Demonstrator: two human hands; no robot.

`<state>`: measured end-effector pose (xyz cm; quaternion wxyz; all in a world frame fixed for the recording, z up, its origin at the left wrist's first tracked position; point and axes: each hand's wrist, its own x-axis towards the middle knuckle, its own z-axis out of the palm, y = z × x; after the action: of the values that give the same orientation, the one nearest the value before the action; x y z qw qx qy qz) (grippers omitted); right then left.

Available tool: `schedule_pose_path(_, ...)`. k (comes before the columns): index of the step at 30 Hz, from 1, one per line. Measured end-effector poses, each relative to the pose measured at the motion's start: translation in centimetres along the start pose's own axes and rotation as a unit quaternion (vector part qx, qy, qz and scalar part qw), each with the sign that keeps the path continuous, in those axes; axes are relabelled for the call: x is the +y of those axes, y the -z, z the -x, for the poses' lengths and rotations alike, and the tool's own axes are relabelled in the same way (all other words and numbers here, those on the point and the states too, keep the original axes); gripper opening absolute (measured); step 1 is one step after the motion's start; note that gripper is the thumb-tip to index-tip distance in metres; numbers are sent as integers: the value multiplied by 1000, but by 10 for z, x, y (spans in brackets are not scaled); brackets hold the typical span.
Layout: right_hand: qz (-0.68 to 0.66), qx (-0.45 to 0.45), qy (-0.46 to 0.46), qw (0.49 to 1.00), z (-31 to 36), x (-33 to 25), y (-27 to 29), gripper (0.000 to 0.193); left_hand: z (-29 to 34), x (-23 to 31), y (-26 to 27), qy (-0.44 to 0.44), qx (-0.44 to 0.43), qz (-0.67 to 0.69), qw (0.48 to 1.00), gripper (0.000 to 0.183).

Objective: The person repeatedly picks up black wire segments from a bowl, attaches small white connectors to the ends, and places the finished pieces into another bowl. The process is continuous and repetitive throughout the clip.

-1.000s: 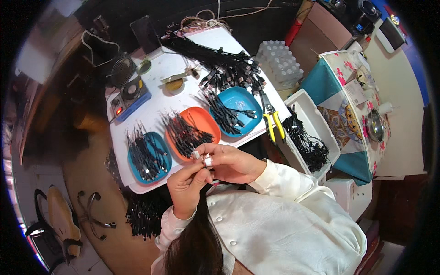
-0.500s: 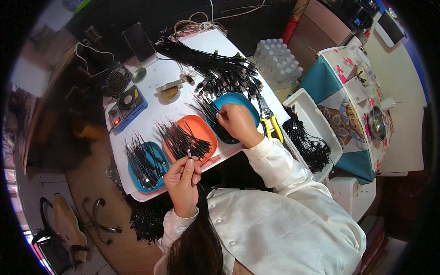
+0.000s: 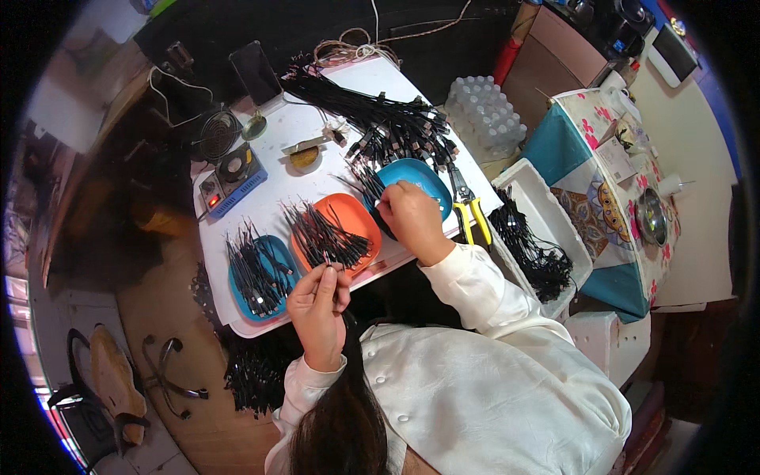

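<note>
My left hand (image 3: 319, 321) is closed in a pinch on a thin black cable, its bared wire end poking up between thumb and forefinger at the table's front edge. Just beyond it is an orange tray (image 3: 362, 224) heaped with short black cables (image 3: 321, 236). Over the near part of a blue tray (image 3: 425, 183) on the right, my right hand (image 3: 417, 223) has its fingers bunched together beside black cables (image 3: 368, 184). Whatever those fingertips hold is hidden. Another blue tray (image 3: 273, 245) with black cables stands at the left.
Yellow-handled wire strippers (image 3: 473, 215) lie right of the trays. A large bundle of black cables (image 3: 380, 111) covers the table's far side. At the left stands a blue soldering station (image 3: 235, 184). A white foam box (image 3: 566, 218) with cables adjoins the table's right side.
The view has shifted slightly, so the table sits further right in it. My right hand has drawn back a little toward me over the blue tray. My left hand keeps its pinch.
</note>
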<state>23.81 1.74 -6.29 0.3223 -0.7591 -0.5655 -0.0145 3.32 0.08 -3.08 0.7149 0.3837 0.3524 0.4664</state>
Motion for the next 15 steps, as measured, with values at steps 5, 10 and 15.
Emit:
schedule_pose_path(5,-281,4,10,960,17,-21,40,7,-8,6,-17,-16,22,33,999,17)
schedule_pose_path(10,-467,-100,-70,876,44,-51,57,11,-11,9,-36,-55,-14,54,997,21)
schedule_pose_path(15,-452,-59,-19,890,55,-57,56,9,-4,6,-38,-52,-34,74,995,21)
